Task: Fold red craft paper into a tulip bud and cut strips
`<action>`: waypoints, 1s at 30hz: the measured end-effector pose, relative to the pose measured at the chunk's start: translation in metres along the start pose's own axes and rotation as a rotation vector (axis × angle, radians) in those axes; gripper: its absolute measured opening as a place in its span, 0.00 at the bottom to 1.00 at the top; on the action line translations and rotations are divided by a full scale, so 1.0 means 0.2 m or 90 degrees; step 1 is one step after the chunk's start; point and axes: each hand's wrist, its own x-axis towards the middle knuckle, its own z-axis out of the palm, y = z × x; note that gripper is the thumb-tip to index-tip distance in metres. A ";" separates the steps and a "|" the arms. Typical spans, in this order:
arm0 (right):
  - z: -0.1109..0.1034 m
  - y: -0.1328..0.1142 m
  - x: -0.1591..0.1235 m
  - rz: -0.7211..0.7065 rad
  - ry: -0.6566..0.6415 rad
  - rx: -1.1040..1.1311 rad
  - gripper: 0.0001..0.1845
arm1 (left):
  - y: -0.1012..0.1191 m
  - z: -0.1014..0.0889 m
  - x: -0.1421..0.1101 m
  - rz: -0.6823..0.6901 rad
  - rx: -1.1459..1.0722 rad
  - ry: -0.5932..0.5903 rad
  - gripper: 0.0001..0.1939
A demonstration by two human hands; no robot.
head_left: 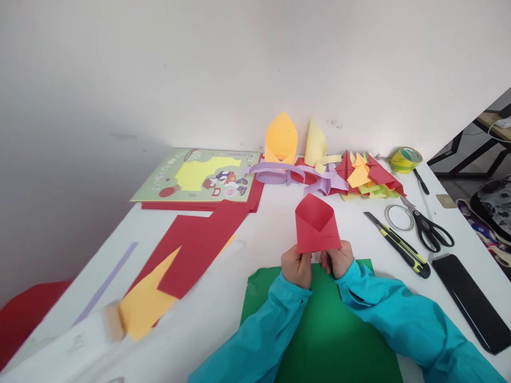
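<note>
Between my two hands a folded red paper (317, 234) is held up, with a pointed top and a pocket-like opening facing me. My left hand (297, 266) pinches its lower left edge, thumb toward me. At the lower right corner my right hand (338, 258) is closed on the same paper, its fingertips partly tucked under it. Beneath both forearms lies a green sheet (331, 319). Farther back stands an orange folded paper (281, 138) of similar pointed shape, beside a pale yellow paper cone (315, 143).
Right of my hands lie a utility knife (397, 243), scissors (429, 226), a tape ring (399, 217) and a black phone-like slab (473, 303). Folded papers (365, 173) and a tape roll (406, 159) line the wall. Red sheets (191, 244) and a paper pad (199, 173) occupy the left.
</note>
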 end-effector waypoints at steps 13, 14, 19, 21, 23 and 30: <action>0.01 -0.03 0.00 -0.021 -0.033 0.026 0.26 | 0.06 -0.01 0.00 0.050 -0.029 -0.037 0.17; 0.01 -0.02 0.00 -0.023 -0.025 0.031 0.26 | 0.07 -0.01 0.00 0.052 -0.034 -0.045 0.18; 0.00 0.02 0.01 -0.031 0.014 0.047 0.25 | 0.06 -0.02 0.00 0.041 -0.038 -0.045 0.15; 0.00 0.03 0.01 -0.023 0.003 0.036 0.27 | 0.06 -0.02 0.00 0.039 -0.050 -0.058 0.16; -0.01 0.04 0.02 -0.014 -0.008 0.006 0.30 | 0.07 0.00 0.00 0.041 -0.067 -0.099 0.18; 0.01 -0.01 0.01 -0.029 -0.027 -0.037 0.33 | 0.05 0.00 0.00 0.020 -0.045 -0.105 0.18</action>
